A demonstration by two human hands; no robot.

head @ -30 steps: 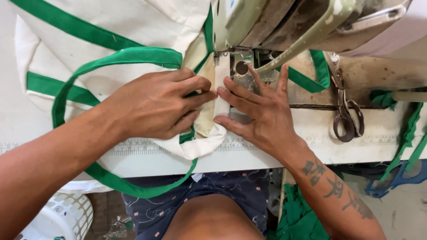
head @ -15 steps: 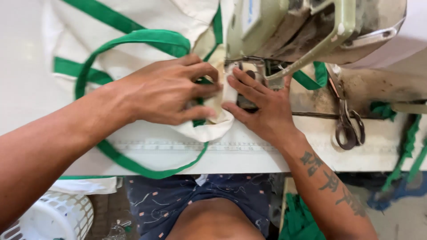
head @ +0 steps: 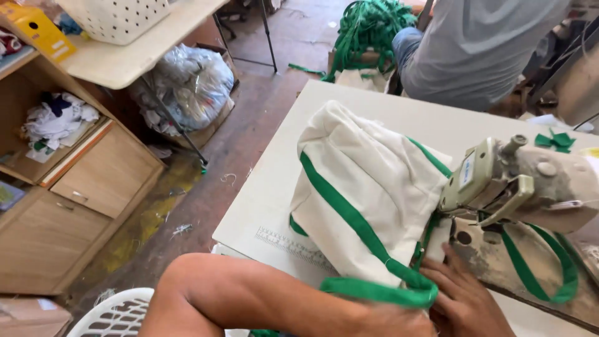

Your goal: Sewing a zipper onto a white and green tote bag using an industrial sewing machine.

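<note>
Both my hands on the cream bag at the sewing machine.

My left hand (head: 399, 321) (mostly under the frame's lower edge) lies just beneath the bag's green strap (head: 374, 290); whether it grips or only presses, I cannot tell. The cream bag with green trim (head: 368, 187) is heaped on the white surface (head: 262, 206) above and between my hands, soft and light, I judge, and floppy, best taken by the strap or seam edge. My right hand (head: 465, 299) rests flat, fingers spread, on the cloth right under the sewing machine (head: 524, 181).
</note>
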